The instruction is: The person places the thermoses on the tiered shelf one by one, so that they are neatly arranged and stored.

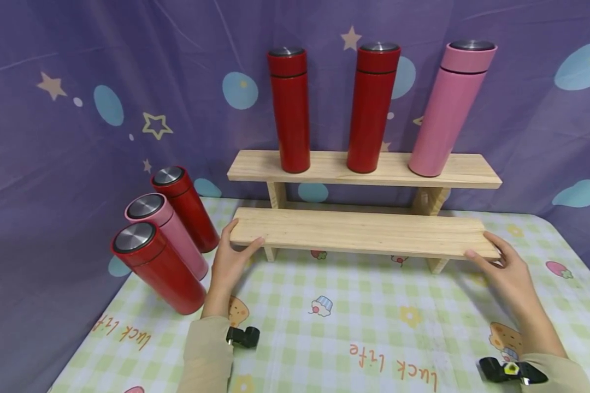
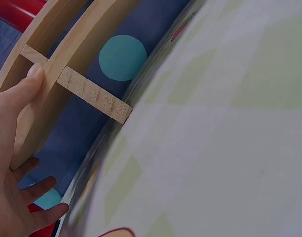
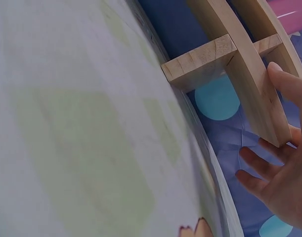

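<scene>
Pale wood across the middle, and it's the lower board (image 1: 359, 232) that both hands have! Left hand (image 1: 228, 262) on the left end: thumb against the front edge, fingers round the corner, a real grip, and the left wrist view shows the spare fingers spread clear of the timber. Over to the right hand (image 1: 508, 270), and it's the mirror image at the right end, thumb in front, the board held between thumb and fingers. How hard either one squeezes, I can't tell.

Under the board, a left front leg (image 1: 271, 254) and a right front leg (image 1: 437, 266), set in from the ends, above the checked cloth (image 1: 373, 305). Just behind and higher, the upper board (image 1: 328, 165), and what a line-up on it: left red bottle (image 1: 291, 114), middle red bottle (image 1: 373, 112), tall pink bottle (image 1: 449, 114) on the right, all well apart!

Out beyond the left hand, three more in a close row: near red bottle (image 1: 162, 270), short-spaced pink bottle (image 1: 172, 229) in the middle, far red bottle (image 1: 189, 210) at the back. Purple curtain (image 1: 177, 71) behind everything, stars and blue blobs all over it.
</scene>
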A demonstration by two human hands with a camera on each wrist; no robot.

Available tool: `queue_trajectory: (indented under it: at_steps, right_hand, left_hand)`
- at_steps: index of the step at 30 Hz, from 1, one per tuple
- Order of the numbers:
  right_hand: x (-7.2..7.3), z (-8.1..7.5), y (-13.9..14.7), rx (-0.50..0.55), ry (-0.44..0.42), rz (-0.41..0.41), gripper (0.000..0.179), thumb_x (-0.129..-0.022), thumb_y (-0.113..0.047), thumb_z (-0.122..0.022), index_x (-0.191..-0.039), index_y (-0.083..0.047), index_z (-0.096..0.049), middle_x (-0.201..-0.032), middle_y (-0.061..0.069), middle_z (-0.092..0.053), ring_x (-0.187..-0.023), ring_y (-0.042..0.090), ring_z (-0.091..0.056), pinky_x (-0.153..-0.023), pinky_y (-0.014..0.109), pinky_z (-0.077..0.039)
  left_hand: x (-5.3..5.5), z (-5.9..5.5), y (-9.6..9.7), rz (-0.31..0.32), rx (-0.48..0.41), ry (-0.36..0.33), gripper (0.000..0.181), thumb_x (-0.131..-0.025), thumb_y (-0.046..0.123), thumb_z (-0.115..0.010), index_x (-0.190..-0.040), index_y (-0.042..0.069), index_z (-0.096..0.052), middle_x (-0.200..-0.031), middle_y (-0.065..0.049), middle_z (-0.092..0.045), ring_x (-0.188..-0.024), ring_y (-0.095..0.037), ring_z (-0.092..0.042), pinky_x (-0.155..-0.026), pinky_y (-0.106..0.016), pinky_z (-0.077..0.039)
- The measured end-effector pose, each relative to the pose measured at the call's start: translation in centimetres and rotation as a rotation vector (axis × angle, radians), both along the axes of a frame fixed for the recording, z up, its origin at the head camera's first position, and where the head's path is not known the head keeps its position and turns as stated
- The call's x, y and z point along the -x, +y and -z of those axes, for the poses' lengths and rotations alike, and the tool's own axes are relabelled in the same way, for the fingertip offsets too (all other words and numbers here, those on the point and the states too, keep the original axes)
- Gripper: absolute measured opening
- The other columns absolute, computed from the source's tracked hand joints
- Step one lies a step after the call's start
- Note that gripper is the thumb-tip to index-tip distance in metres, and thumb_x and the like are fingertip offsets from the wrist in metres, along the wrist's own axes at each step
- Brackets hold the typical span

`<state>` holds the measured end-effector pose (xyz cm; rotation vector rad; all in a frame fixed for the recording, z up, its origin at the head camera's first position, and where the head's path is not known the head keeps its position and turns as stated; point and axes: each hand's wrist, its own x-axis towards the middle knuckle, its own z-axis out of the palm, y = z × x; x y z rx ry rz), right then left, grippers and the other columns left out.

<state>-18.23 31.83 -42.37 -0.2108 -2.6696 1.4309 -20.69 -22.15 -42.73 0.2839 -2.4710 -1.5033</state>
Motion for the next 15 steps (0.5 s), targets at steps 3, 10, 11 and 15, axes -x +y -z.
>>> queue_trajectory:
  at_steps: [3,10,11,15]
  right_hand:
    - [0.12,0.08,-0.03,0.010,-0.006,-0.015,0.083,-0.095,-0.044,-0.064,-0.160,-0.021,-0.018,-0.154,0.032,-0.027,-0.122,0.040,-0.045,-0.068,0.010,-0.040]
    - [0.11,-0.07,-0.18,0.014,0.008,-0.066,0.086,-0.095,-0.041,-0.066,-0.160,-0.018,-0.015,-0.154,0.036,-0.021,-0.124,0.053,-0.038,-0.069,0.011,-0.039]
    - [0.09,-0.13,-0.19,0.011,0.005,-0.075,0.087,-0.095,-0.041,-0.066,-0.160,-0.017,-0.014,-0.154,0.036,-0.019,-0.125,0.055,-0.037,-0.069,0.013,-0.038]
    - [0.05,-0.20,-0.24,-0.009,-0.002,-0.088,0.089,-0.094,-0.041,-0.067,-0.160,-0.015,-0.012,-0.156,0.036,-0.014,-0.126,0.060,-0.034,-0.071,0.019,-0.037]
  left_hand:
    - [0.01,0.03,-0.03,-0.001,0.009,-0.003,0.097,-0.077,0.065,-0.074,-0.156,0.032,-0.028,-0.160,-0.005,-0.028,-0.144,-0.027,-0.027,-0.113,-0.056,-0.023]
    - [-0.05,-0.02,-0.05,-0.008,0.025,-0.014,0.098,-0.077,0.066,-0.073,-0.156,0.033,-0.025,-0.160,-0.006,-0.027,-0.145,-0.027,-0.027,-0.113,-0.057,-0.023]
    - [-0.06,-0.03,-0.03,-0.009,0.026,-0.016,0.099,-0.077,0.066,-0.073,-0.156,0.033,-0.025,-0.160,-0.006,-0.027,-0.145,-0.028,-0.027,-0.113,-0.057,-0.023]
    - [-0.01,0.06,0.13,-0.013,0.030,-0.005,0.098,-0.078,0.064,-0.074,-0.156,0.032,-0.026,-0.160,-0.006,-0.027,-0.145,-0.027,-0.027,-0.113,-0.056,-0.023]
